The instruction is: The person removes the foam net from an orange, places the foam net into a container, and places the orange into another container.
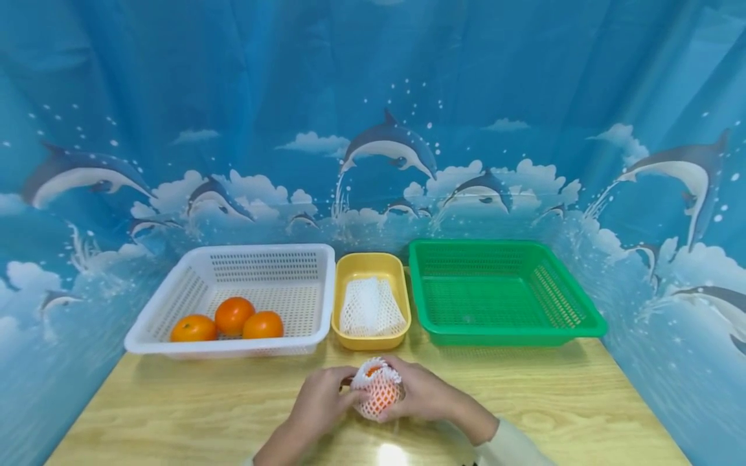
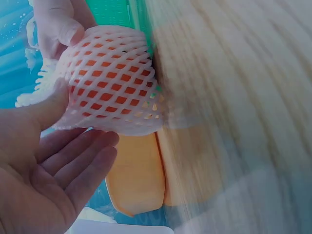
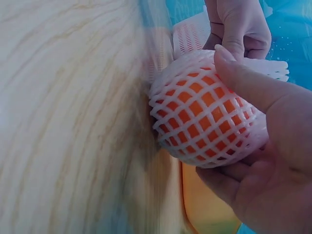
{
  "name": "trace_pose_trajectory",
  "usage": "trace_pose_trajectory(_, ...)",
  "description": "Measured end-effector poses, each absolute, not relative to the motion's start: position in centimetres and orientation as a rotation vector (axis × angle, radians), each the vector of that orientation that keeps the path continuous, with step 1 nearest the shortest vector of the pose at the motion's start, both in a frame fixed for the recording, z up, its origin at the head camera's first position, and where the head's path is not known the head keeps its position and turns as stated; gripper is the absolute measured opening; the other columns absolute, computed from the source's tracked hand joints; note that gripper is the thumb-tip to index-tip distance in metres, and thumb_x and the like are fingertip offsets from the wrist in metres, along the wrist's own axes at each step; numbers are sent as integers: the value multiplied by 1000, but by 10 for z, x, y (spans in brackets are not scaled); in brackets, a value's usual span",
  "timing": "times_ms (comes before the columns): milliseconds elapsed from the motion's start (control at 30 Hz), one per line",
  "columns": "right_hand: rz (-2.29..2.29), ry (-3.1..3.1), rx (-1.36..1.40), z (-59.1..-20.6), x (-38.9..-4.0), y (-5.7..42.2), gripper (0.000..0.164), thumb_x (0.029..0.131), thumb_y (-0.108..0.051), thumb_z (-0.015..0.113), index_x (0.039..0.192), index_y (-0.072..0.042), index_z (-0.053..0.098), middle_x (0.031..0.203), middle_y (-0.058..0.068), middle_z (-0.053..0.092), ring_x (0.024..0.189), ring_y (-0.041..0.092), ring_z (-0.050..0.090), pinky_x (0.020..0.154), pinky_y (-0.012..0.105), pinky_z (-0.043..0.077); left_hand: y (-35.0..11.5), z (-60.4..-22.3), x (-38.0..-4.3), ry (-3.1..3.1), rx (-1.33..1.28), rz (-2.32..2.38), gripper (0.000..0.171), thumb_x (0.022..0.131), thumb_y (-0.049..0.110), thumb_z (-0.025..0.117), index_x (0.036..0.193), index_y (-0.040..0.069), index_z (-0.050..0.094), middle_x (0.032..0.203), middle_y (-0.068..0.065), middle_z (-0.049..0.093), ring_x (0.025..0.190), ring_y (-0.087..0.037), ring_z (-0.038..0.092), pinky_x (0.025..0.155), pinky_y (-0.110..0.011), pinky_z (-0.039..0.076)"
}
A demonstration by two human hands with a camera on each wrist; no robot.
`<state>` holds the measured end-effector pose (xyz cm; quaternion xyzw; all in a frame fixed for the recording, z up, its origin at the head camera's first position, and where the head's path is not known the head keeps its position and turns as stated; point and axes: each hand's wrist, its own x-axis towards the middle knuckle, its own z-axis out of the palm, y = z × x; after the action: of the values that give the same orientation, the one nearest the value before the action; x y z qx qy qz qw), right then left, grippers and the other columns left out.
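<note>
An orange wrapped in a white foam net (image 1: 381,396) is low over the front middle of the wooden table. My right hand (image 1: 424,392) grips it from the right, thumb across the mesh and fingers beneath in the right wrist view. On the other side my left hand (image 1: 322,399) pinches the foam net near its open end, thumb on the mesh and fingers below. Orange peel shows through the diamond holes in the left wrist view. At the top, the net's ruffled opening leaves a bit of the fruit bare.
A white basket (image 1: 326,291) at the back left holds three oranges (image 1: 234,315). Between the baskets stands a yellow tray (image 1: 373,343) with white foam nets (image 1: 370,307). A green basket (image 1: 501,338) is at the back right. Behind hangs a blue dolphin curtain (image 1: 373,77).
</note>
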<state>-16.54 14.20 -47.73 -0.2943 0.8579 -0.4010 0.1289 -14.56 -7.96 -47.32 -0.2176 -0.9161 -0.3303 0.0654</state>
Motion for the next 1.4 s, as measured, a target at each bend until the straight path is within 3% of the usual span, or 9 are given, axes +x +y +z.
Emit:
trace_pose_trajectory(133,-1135,2537,-853,-477,-166,145,77,68,-45,83,133,-15,55,115,-6,66,101,7,61,92,31,51,-79,-473,-146,-2822,-667,-1074,50,76,34,80,116,6,68,107,-9,72,91,-23,69,76,-35,58)
trace_pose_trajectory(333,-1045,2594,-894,-473,-166,149,79,71,-47,78,136,-7,55,130,5,62,116,21,59,102,42,47,-76,-471,-144,-2881,-696,-1196,64,78,35,80,129,2,59,123,-15,65,98,-29,67,78,-35,59)
trace_pose_trajectory(600,-1062,2596,-928,-472,-165,154,69,80,-44,71,135,-6,56,133,8,59,121,27,57,103,46,45,-77,-473,-143,-2900,-774,-1293,64,76,35,81,129,8,59,126,-11,64,110,-29,63,85,-33,57)
trace_pose_trajectory(833,-1126,2565,-955,-471,-164,154,61,84,-38,69,135,-9,56,134,5,59,120,24,58,103,42,46,-75,-476,-142,-2913,-780,-1230,67,73,31,83,131,11,57,124,-6,64,109,-24,62,95,-44,51)
trace_pose_trajectory(1000,-1096,2566,-895,-469,-164,151,71,80,-43,73,138,-6,53,133,7,60,120,24,57,102,45,46,-76,-476,-142,-2913,-759,-1210,62,73,30,83,127,10,60,120,-7,66,107,-24,63,92,-42,53)
trace_pose_trajectory(1167,-1069,2548,-827,-470,-164,149,91,75,-48,77,146,-4,40,144,11,49,126,29,51,105,50,42,-78,-475,-141,-2895,-783,-1146,57,70,28,84,120,6,65,113,-8,68,102,-22,65,88,-37,55)
trace_pose_trajectory(1267,-1058,2533,-808,-472,-165,147,97,73,-48,79,149,-5,36,147,10,45,129,27,48,107,48,40,-80,-474,-140,-2876,-773,-1120,54,69,27,84,115,5,67,107,-8,69,95,-20,66,82,-33,57)
trace_pose_trajectory(1400,-1099,2488,-842,-475,-165,143,103,69,-47,82,149,-3,34,143,10,49,126,22,50,108,45,40,-83,-473,-139,-2846,-740,-1089,45,69,24,84,107,4,69,100,-6,70,87,-16,66,76,-28,57)
